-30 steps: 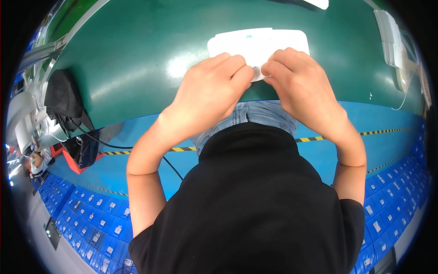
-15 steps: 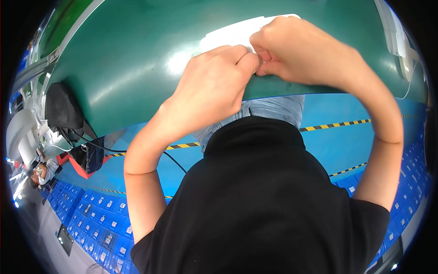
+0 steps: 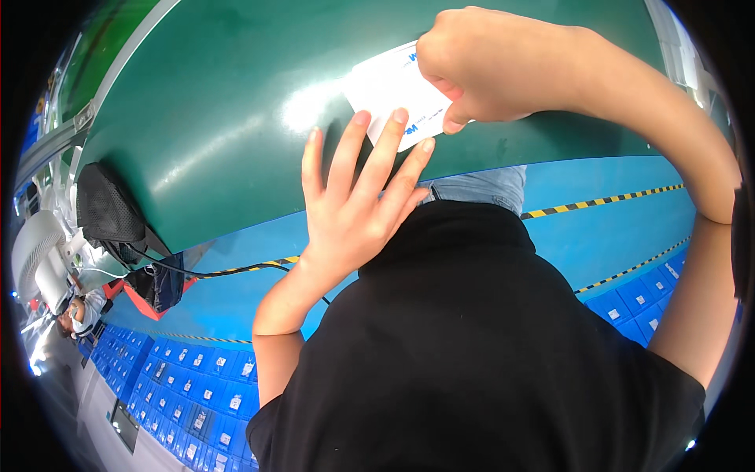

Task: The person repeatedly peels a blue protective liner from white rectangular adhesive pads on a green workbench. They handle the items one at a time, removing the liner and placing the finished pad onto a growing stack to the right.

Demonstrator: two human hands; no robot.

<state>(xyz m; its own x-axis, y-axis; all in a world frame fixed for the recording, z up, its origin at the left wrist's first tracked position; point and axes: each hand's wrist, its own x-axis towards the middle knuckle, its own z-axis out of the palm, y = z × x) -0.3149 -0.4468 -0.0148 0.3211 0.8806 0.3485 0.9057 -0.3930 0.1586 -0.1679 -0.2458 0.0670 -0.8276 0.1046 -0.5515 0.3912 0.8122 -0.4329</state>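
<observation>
Two bare hands in view, yes? Quick, give me the left.

Left hand (image 3: 350,216): open, back up, fingers spread. Middle fingertip overlaps the white sheet (image 3: 393,90), index tip at its near edge, little finger out over the green table (image 3: 228,102). Pressing or just hovering, cannot tell.

Right hand (image 3: 487,67)?

Curled at the sheet's right end, fingers bent in, thumb pointing down by the near edge. Hand covers that end, so cannot tell whether it grips anything.

Sheet position?

Flat-looking on the table, toward the near edge, in front of the person. Blue print at its far and near sides. Right part hidden.

Surroundings, fast.

Black mesh bag (image 3: 110,206) at the table's left edge, black cable (image 3: 236,271) running from near it toward the person. Red container (image 3: 145,303) below that. Blue floor (image 3: 621,232) with yellow-and-black tape (image 3: 582,206). Rows of labelled blue bins (image 3: 193,385) behind.

Anyone else?

Another person (image 3: 93,308), far left, small in view.

Clothing on the wearer?

Black short-sleeved top (image 3: 472,338), blue jeans (image 3: 487,189).
</observation>
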